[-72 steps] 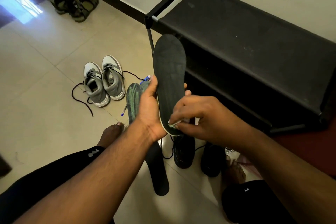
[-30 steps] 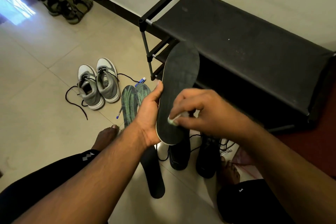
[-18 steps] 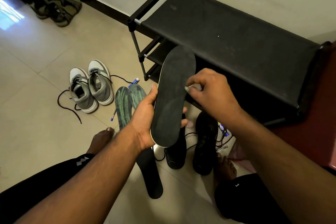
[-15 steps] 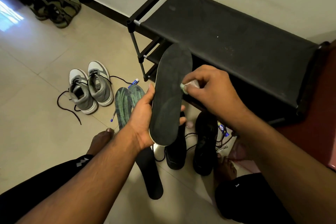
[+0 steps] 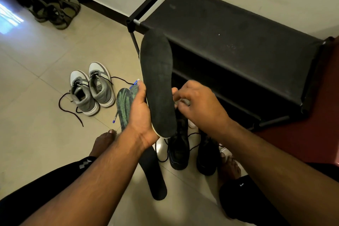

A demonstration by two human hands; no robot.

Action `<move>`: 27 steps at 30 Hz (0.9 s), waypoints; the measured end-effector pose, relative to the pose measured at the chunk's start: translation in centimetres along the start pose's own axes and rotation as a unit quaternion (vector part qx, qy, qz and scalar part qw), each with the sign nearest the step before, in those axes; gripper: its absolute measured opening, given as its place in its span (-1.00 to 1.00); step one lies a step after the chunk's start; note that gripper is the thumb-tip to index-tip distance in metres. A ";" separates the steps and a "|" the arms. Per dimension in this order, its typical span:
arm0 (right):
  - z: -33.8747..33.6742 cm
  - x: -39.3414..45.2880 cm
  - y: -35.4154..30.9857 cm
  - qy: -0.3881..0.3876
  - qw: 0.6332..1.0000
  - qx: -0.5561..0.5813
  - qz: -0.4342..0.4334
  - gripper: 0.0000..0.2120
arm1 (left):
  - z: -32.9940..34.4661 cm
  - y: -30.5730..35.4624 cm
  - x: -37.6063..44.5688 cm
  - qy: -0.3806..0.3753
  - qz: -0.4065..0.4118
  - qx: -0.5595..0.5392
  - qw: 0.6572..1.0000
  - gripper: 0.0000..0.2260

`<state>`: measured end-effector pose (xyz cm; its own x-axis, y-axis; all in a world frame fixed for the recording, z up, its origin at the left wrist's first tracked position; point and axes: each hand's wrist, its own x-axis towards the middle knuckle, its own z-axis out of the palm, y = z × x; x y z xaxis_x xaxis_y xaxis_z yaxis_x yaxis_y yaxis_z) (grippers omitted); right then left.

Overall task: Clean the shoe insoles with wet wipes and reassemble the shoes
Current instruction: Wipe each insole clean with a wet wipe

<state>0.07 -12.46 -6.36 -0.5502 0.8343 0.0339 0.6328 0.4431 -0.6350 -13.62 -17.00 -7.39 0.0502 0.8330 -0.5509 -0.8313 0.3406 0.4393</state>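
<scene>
My left hand (image 5: 140,110) grips a black insole (image 5: 157,79) by its heel half and holds it upright in front of me. At the insole's right edge, my right hand (image 5: 198,104) pinches a small wadded wet wipe (image 5: 183,101), partly hidden by the fingers. A second black insole (image 5: 154,174) lies on the floor below my hands. Two green insoles (image 5: 123,104) lie on the tiles behind my left hand. A pair of black shoes (image 5: 179,150) stands below the held insole. A grey and white pair of sneakers (image 5: 91,90) with loose laces stands to the left.
A black fabric shoe rack (image 5: 229,38) stands against the wall at right. Olive sandals (image 5: 56,11) sit in the far left corner. A blue pen (image 5: 115,118) lies by the green insoles. My bare feet (image 5: 103,141) and knees frame the floor space.
My right hand with the wipe has moved down along the insole's right edge, from its middle toward the heel half. The insole stands more upright; the left grip is unchanged.
</scene>
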 end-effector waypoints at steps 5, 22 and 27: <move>-1.1 0.1 -1.1 0.025 0.989 0.147 -0.008 -0.89 | -0.3 0.8 -0.1 0.004 0.036 -0.009 0.999 -0.32; -1.6 0.6 -0.8 -0.111 0.808 0.503 0.288 -0.92 | -0.4 1.6 -0.2 0.070 0.089 -0.024 0.993 -0.25; -0.7 0.2 -1.5 -0.190 0.813 0.483 0.263 -0.92 | 0.1 1.8 -0.9 0.050 0.098 -0.012 0.994 -0.21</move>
<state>-0.61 -12.75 -4.86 -0.5866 0.5821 -0.5631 0.2135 -0.5595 -0.8008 -15.15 -17.06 -6.04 -0.1684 0.8348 -0.5241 -0.8328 0.1639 0.5288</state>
